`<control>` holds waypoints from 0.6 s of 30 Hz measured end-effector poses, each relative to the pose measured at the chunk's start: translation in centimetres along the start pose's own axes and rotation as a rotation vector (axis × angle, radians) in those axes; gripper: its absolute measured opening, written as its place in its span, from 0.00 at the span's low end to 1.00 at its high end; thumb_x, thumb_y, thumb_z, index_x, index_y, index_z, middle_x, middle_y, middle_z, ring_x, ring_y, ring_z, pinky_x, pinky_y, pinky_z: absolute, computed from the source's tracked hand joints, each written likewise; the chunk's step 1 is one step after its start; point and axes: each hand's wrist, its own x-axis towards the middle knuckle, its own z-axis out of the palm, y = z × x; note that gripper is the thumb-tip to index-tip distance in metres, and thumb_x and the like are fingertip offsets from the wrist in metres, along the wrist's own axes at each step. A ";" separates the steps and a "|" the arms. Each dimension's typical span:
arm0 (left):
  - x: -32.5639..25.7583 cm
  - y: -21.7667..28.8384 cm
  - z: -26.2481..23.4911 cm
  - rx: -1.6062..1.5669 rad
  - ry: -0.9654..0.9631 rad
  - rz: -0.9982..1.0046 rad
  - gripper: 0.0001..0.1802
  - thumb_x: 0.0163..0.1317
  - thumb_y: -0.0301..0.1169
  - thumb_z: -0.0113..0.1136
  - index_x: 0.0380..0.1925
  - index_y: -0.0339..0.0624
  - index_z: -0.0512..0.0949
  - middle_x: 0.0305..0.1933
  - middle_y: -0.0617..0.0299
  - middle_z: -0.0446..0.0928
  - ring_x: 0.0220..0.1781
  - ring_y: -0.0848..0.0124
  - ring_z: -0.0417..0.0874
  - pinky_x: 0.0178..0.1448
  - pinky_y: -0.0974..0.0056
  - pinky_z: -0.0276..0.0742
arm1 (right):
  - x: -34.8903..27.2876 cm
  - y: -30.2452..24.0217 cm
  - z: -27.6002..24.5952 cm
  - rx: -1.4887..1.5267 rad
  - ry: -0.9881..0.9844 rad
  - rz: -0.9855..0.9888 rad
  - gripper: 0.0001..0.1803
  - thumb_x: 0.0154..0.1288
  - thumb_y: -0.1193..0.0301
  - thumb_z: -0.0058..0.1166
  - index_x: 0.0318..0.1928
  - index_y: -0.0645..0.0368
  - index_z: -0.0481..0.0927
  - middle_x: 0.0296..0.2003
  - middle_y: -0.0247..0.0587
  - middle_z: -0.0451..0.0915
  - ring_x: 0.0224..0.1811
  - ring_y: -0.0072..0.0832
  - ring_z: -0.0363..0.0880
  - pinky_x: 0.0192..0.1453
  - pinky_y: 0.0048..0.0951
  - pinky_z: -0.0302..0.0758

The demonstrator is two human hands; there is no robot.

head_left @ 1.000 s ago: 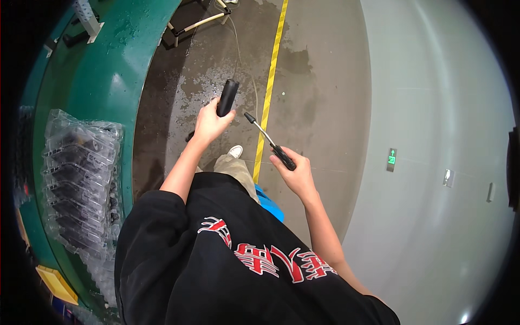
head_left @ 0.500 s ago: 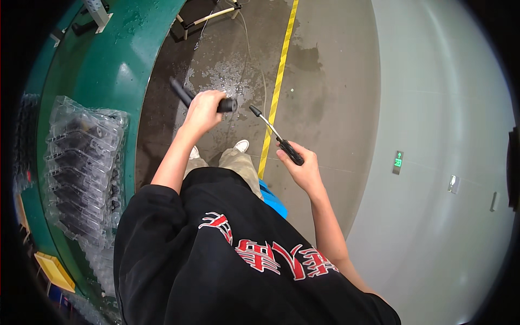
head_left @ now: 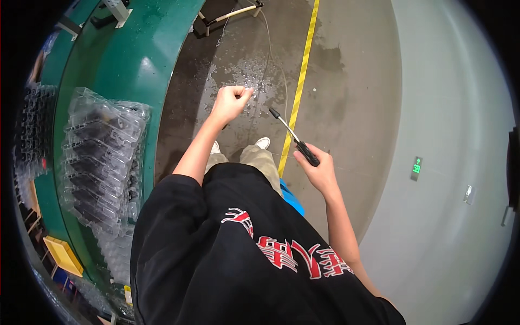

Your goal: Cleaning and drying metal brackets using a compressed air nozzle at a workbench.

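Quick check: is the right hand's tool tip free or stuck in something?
Free: the tip of the tool shows whole, floor behind it; the right hand grips the handle.

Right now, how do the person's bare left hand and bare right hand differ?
Grip: the bare right hand holds a black-handled tool with a slim metal shaft; the bare left hand is a fist, what it holds, if anything, not clear.
Place: the left hand is left of the yellow striped floor tape and higher in view; the right hand is right of it, lower.
Shared: both have curled fingers.
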 end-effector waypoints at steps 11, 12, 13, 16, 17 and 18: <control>-0.2 4.0 -0.2 -0.373 -0.305 0.097 0.48 0.60 0.79 0.25 0.26 0.45 0.74 0.14 0.65 0.69 0.16 0.70 0.69 0.26 0.65 0.64 | -0.7 -4.1 -1.6 -0.059 -0.075 -0.034 0.15 0.61 0.69 0.64 0.47 0.62 0.84 0.24 0.29 0.79 0.24 0.20 0.65 0.30 0.22 0.66; -0.2 4.1 -0.2 -0.369 -0.311 0.098 0.48 0.60 0.79 0.25 0.26 0.45 0.74 0.14 0.65 0.69 0.16 0.70 0.69 0.26 0.65 0.64 | -0.7 -4.3 -1.8 -0.055 -0.071 -0.032 0.15 0.61 0.69 0.64 0.47 0.62 0.84 0.24 0.29 0.79 0.24 0.20 0.65 0.30 0.22 0.66; -0.2 4.3 -0.2 -0.245 -0.319 0.166 0.44 0.62 0.75 0.29 0.28 0.44 0.75 0.15 0.62 0.71 0.18 0.66 0.71 0.28 0.62 0.66 | -0.7 -4.5 -2.0 -0.083 -0.081 -0.041 0.15 0.61 0.69 0.64 0.47 0.63 0.84 0.25 0.30 0.79 0.24 0.21 0.65 0.30 0.23 0.66; -0.3 5.5 -0.5 0.145 -0.328 0.358 0.31 0.68 0.60 0.42 0.34 0.42 0.76 0.19 0.56 0.77 0.23 0.52 0.78 0.33 0.53 0.72 | -0.5 -5.2 -2.8 -0.155 -0.123 -0.085 0.16 0.60 0.70 0.64 0.46 0.64 0.83 0.25 0.31 0.80 0.24 0.22 0.66 0.31 0.24 0.67; -0.4 6.1 -0.7 0.220 -0.361 0.359 0.29 0.68 0.58 0.44 0.33 0.42 0.78 0.20 0.54 0.78 0.26 0.47 0.78 0.35 0.51 0.73 | -0.6 -5.4 -3.0 -0.164 -0.113 -0.083 0.16 0.60 0.70 0.64 0.46 0.64 0.83 0.25 0.31 0.80 0.24 0.22 0.66 0.31 0.24 0.68; -0.6 7.0 -0.7 0.299 -0.389 0.353 0.27 0.67 0.56 0.46 0.32 0.42 0.79 0.22 0.52 0.79 0.29 0.43 0.79 0.38 0.48 0.74 | -0.7 -5.4 -3.3 -0.172 -0.111 -0.087 0.16 0.59 0.70 0.65 0.46 0.65 0.83 0.24 0.32 0.80 0.24 0.23 0.66 0.31 0.25 0.68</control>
